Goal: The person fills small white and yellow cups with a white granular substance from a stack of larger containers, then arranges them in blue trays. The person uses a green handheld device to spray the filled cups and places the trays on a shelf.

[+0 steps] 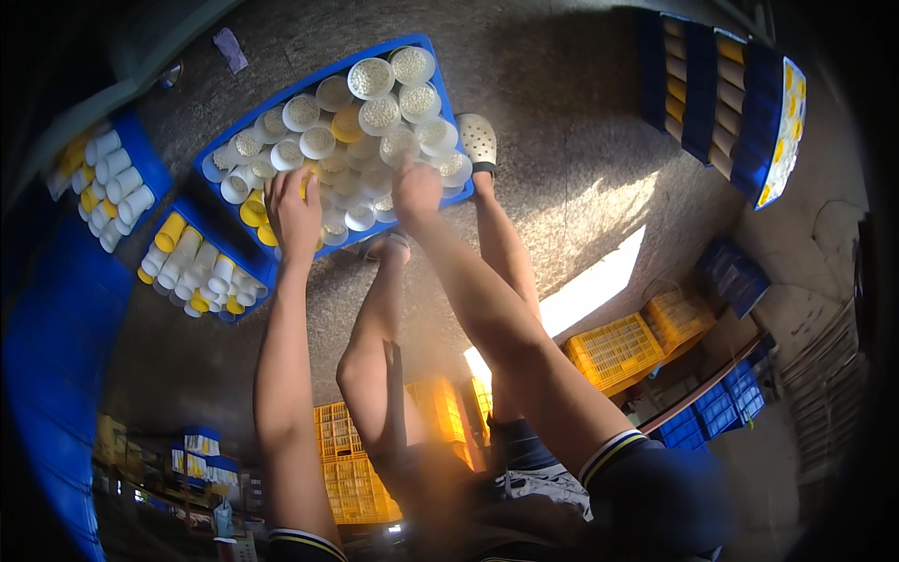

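Observation:
A blue crate (323,73) holds rows of white, translucent cups (371,79) and a few yellow ones, many filled to the rim with small whitish pellets. At the crate's near left part, my left hand (294,214) has its fingers curled down, with a bit of a yellow cup (304,184) showing between thumb and fingers. My right hand (418,193) is over the near right part, its fingers bent against the rim of a white cup (399,145); motion blurs it and hides the fingertips.
Left of the crate stand more blue crates with white and yellow cups (192,262) lying sideways. Another stack of blue crates (749,112) is at the far right. Yellow plastic crates (613,351) stand at the lower right. A foot in a pale clog (477,140) touches the crate's right side.

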A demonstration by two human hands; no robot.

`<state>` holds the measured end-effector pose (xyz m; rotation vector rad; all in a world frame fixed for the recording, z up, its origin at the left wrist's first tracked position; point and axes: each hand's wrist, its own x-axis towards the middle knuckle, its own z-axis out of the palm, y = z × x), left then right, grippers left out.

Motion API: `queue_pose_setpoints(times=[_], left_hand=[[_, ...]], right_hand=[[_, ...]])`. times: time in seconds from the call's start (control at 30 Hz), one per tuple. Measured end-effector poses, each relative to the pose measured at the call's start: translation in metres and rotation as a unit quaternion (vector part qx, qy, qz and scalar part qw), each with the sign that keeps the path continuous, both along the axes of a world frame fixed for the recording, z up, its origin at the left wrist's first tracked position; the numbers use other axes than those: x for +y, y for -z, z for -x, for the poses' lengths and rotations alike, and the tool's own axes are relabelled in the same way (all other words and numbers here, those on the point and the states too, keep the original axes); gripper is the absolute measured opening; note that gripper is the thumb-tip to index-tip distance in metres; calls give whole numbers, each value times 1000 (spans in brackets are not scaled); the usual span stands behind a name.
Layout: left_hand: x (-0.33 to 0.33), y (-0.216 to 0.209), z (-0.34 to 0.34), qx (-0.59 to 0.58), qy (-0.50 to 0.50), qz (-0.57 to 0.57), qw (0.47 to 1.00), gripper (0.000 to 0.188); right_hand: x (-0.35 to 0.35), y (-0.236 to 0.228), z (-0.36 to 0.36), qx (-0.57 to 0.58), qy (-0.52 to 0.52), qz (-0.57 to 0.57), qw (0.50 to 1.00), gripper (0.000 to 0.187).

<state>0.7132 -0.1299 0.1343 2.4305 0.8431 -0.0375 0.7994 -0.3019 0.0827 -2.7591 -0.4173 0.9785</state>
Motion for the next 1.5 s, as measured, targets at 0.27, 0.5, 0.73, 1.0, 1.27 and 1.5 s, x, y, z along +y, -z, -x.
queue_pose_setpoints(times=[0.27,0.5,0.73,1.0,1.27,1.5], left_hand=[[-50,10,139,193,-130,193,953,23],[-145,-46,173,299,-59,257,917,26],[-250,-128,184,382,126,333,853,56],[-241,-194,141,379,154,533,741,66],[-183,-201,194,349,-18,268,898,47],[-153,-210,284,519,-14,245,819,34]], right_hand=[[-25,-12,8,106,65,-128,984,53],[-61,-70,0,104,16,-66,992,49],[-134,-122,2,158,-140,161,964,48],[-157,-172,7,184,-197,189,944,55],[-87,-193,-9,184,-283,139,931,63],[-34,-203,-13,203,-241,142,939,69]])
